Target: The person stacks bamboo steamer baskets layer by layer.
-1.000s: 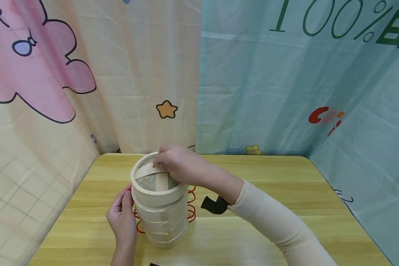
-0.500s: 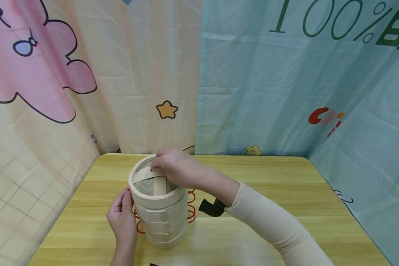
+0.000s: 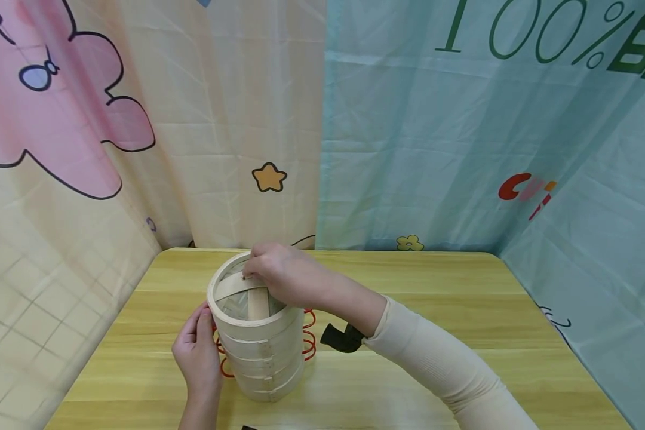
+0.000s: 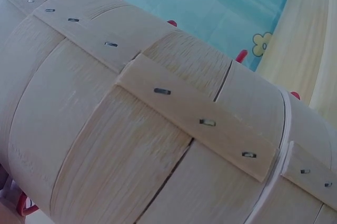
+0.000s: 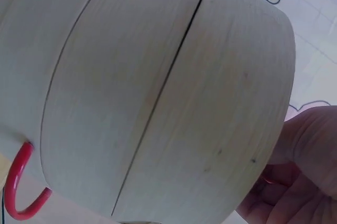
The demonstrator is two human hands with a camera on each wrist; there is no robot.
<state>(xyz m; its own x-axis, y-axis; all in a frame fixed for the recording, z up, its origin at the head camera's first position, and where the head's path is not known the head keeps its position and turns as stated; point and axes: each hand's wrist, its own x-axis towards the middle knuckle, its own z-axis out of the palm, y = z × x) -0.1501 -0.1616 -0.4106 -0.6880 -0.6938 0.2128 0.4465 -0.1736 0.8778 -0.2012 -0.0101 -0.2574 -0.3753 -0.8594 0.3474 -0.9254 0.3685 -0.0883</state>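
Note:
A stack of bamboo steamer baskets (image 3: 269,352), banded and stapled, stands on the table with red side handles (image 3: 310,337). On top sits its lid (image 3: 247,316), crossed by pale bamboo strips. My right hand (image 3: 290,275) reaches over from the right and pinches the curved strip on the lid. Below the lid rim at the left, the left hand (image 3: 199,346) pinches a red side handle, mostly hidden by the fingers. The stapled seams (image 4: 195,118) fill the left wrist view. Curled fingers of the right hand (image 5: 305,166) show beside the stack's top end in the right wrist view.
The wood-grain table (image 3: 408,370) extends to either side of the stack. A black strap piece (image 3: 341,338) hangs under the right wrist. Printed curtains (image 3: 408,149) enclose the back and sides.
The lid has shifted slightly left and downward under my right hand, which moved with it, and now lies more evenly on the top basket. The left hand has barely moved.

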